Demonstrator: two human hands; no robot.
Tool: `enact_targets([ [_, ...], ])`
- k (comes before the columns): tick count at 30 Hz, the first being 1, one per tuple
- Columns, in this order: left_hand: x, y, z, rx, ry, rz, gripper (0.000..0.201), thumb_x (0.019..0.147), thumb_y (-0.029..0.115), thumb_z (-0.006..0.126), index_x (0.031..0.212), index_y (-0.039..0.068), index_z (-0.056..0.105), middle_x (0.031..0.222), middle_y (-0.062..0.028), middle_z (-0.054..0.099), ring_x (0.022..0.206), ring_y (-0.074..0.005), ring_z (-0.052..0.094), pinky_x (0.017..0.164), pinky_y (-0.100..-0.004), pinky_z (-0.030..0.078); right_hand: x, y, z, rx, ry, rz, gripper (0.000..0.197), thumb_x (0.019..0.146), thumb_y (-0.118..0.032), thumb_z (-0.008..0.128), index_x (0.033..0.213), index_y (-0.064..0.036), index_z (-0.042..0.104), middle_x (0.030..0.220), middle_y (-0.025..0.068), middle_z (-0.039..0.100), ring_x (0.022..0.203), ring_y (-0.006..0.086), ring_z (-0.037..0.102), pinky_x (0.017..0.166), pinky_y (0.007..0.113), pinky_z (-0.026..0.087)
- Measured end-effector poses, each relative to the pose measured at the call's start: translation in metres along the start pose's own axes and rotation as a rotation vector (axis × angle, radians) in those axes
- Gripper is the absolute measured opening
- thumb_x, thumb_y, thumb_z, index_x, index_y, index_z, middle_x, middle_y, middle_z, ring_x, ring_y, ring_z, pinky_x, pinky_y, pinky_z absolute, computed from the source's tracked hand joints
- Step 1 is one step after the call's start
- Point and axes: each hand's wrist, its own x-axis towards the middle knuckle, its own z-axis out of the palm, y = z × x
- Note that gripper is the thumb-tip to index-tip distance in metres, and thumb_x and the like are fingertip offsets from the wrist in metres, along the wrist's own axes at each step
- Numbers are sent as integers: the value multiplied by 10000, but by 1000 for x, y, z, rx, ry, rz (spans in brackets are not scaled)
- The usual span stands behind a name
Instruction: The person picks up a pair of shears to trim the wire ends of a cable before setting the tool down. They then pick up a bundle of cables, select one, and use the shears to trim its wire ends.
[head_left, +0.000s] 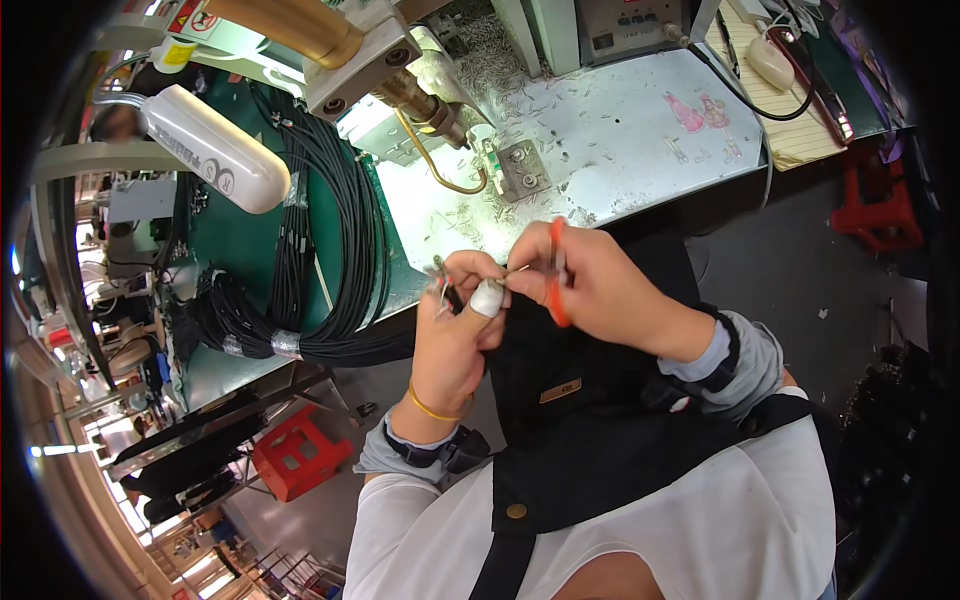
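My left hand point(448, 345), its thumb wrapped in white tape, is closed in front of the table edge. From its grip a short black cable end point(452, 296) with thin splayed strands sticks out. My right hand point(610, 285) meets it fingertip to fingertip, thumb and forefinger pinching a very thin piece that is too small to make out. Tucked across the right hand's fingers is a small orange-handled tool point(558, 300), its grey middle blurred. Both hands are over my black apron point(600, 430).
Ahead stands a bench machine with a brass-coloured cylinder point(290, 30) and a metal fixture block point(520, 170). Metal clippings litter the white worktop point(630, 130). Left lies a coil of black cable point(345, 230) below a white lamp point(215, 150). Red stools point(300, 455) stand on the floor.
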Motion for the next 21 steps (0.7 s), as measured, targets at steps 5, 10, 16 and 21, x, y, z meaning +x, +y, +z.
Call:
enact_targets([
  [5,0,9,-5,-555,-5,-450,108,833,58,512,933,51,473,705,-25,494,439,-22,257,382,-162,181,0,-2,-9,-565,113,-422,151,667,-126,670,779,-86,578,576,36,493,473,177,512,398,255,386],
  [10,-1,10,-4,-540,-7,-457,131,801,21,541,923,51,506,703,-24,499,442,-33,316,385,-155,229,-5,-2,-11,-560,98,-465,160,668,-91,667,799,-82,575,623,27,535,489,181,526,419,263,401],
  [16,-10,0,8,350,158,110,176,731,-47,605,878,36,557,729,-31,526,547,-55,460,468,-164,353,-11,-5,1,-473,155,-325,161,685,-37,635,824,-66,559,651,38,551,521,161,552,436,256,411],
  [21,-8,-14,13,559,232,430,180,711,-60,629,871,-11,562,732,-23,553,620,-58,509,522,-174,399,-15,-9,1,-17,57,108,145,719,7,596,846,-24,532,655,59,554,561,108,572,465,239,423],
])
